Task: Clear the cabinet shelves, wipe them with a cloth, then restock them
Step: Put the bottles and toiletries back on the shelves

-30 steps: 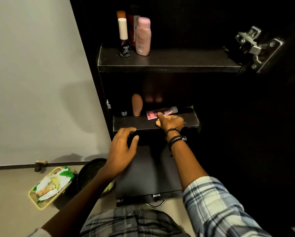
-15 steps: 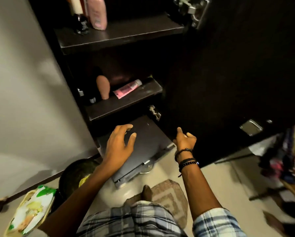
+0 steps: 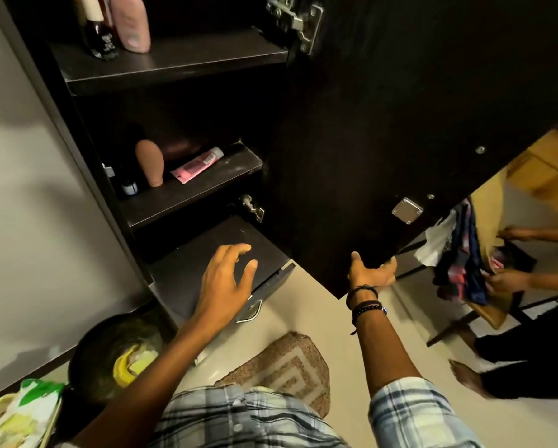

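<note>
Crouching before open dark cabinet [image 3: 61, 130], door [image 3: 384, 124] swung out to the right. Right hand [image 3: 373, 273] clamped on door's lower edge, thumb up the inner face, fingers [image 3: 388, 265] curled under and round the rim. Left hand [image 3: 227, 279] held over the drawer top [image 3: 206, 270] at cabinet's foot, fingers spread and slack, nothing gripped; contact with the drawer not certain. Noted middle shelf [image 3: 187, 195] up and forward of left hand, carrying a pink tube [image 3: 196, 164], a brown rounded bottle [image 3: 150, 163] and a small dark bottle [image 3: 129, 185]. Tube lay flat, long axis slanting from front-left to back-right, crimped tail toward the shelf front, capped end deeper in. Brown bottle upright just left of the tube; small dark bottle left again, near the side wall. Upper shelf [image 3: 174, 63] carried a dark bottle with a pale cap [image 3: 100, 37] beside a pink bottle [image 3: 130, 24], both upright, well above either hand. Judged left hand the nearer to the middle shelf and free, right hand busy with the door and farther off. Judged a reach up and away from the body, wrist turned to cross the tube's slant, as the likeliest approach for lifting the tube; upright bottle beside it liable to be knocked. Whether shelves were being cleared or restocked not to be told from this. Seen on floor at lower left: a round dark basin [image 3: 109, 354] and a tray of packets [image 3: 19, 415]. Second person's hands and cloth at far right, apart from the work.
</note>
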Tool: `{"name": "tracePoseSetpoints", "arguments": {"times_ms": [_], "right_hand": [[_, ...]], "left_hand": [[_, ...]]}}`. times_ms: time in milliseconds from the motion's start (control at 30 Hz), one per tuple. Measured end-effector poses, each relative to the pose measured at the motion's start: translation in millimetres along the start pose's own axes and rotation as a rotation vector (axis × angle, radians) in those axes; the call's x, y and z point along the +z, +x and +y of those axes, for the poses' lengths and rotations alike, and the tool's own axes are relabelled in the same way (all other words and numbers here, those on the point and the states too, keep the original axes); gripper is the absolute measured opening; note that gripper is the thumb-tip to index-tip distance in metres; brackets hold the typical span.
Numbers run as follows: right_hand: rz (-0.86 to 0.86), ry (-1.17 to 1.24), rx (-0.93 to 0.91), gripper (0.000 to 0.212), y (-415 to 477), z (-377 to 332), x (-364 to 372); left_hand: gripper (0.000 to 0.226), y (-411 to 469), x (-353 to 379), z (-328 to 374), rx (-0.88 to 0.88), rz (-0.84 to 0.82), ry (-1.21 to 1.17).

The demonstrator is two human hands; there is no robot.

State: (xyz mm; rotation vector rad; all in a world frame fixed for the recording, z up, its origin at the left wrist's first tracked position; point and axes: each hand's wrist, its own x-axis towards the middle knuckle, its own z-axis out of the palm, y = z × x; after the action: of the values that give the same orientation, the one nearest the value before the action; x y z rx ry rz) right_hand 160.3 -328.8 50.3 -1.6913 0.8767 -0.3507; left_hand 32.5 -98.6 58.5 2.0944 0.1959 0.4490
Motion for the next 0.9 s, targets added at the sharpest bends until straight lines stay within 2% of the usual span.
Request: {"name": "tracePoseSetpoints", "arguments": {"times_ms": [100, 267, 533, 633, 700, 767, 900], "right_hand": [[-0.036, -0.006, -0.01, 0.079, 6, 3, -7], [-0.032, -0.101, -0.054, 0.055, 17, 5, -23], [-0.036, -0.151, -0.329, 0.028, -23, 39, -51], [-0.09, -0.138, -0.477, 0.022, -59, 54, -58], [-0.149, -0.129, -0.506, 0.019, -83, 63, -58], [-0.199, -0.151, -0.523, 0.021, -104, 71, -56], [-0.35, -0.159, -0.697, 0.027, -148, 77, -44]], "left_hand": [[0.029, -5, 2, 1, -0.005, -0.008, 0.023], [0.027, -21, 10, 5, -0.03, 0.022, 0.041], [0.027, -62, 15, -8, -0.059, 0.019, 0.116], [0.027, -64, 7, -14, -0.067, 0.023, 0.12], [0.027, -62, -1, -17, -0.07, 0.031, 0.11], [0.026, -60, -12, -21, -0.066, 0.043, 0.094], [0.029, -66, -43, -39, -0.053, 0.038, 0.093]]}}
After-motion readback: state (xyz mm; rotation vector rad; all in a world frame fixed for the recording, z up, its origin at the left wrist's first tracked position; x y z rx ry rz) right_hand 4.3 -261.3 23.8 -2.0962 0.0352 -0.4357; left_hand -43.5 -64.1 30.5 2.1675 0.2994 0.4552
